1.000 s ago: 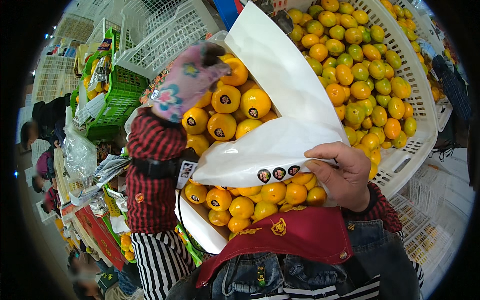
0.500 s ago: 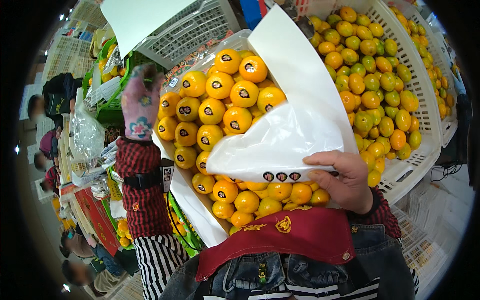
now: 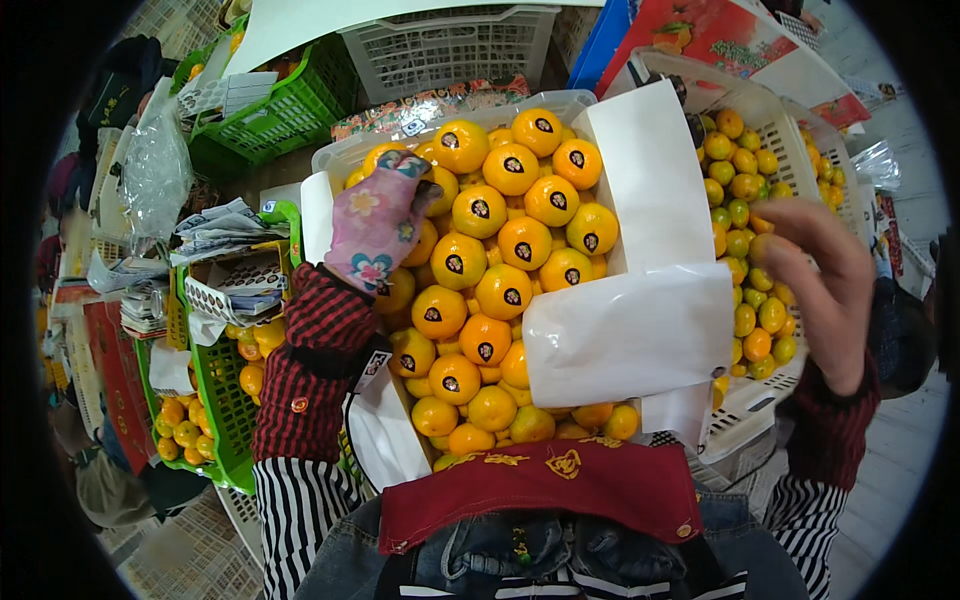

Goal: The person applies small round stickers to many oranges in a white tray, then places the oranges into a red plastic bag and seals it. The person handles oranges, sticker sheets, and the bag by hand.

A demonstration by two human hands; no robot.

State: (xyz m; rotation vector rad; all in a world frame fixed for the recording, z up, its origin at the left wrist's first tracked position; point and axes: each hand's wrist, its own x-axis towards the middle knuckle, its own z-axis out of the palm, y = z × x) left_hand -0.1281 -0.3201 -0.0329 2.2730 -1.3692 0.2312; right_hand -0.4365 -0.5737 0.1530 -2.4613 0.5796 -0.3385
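Note:
Stickered orange tangerines (image 3: 525, 240) fill a plastic-walled container lined with white card (image 3: 640, 180). My left hand (image 3: 380, 220), in a pink floral glove, has its fingers curled over tangerines at the upper left; whatever it grips is hidden. My bare right hand (image 3: 820, 285) is off to the right beside the crate of small greenish-orange fruit (image 3: 750, 310), fingers bent but apart, nothing visible in them. A sheet of white film (image 3: 625, 335) lies across the lower right tangerines.
Green baskets (image 3: 215, 400) with fruit, papers and sticker sheets (image 3: 215, 300) stand at left, beside a clear plastic bag (image 3: 150, 180). Behind are a grey crate (image 3: 450, 55), white board (image 3: 280, 25) and red printed carton (image 3: 700, 50). Partly visible people are around the left and right edges.
My right hand has let go of the white film and moved right. The film now lies down. My left hand has moved rightward over the tangerines. The view has shifted.

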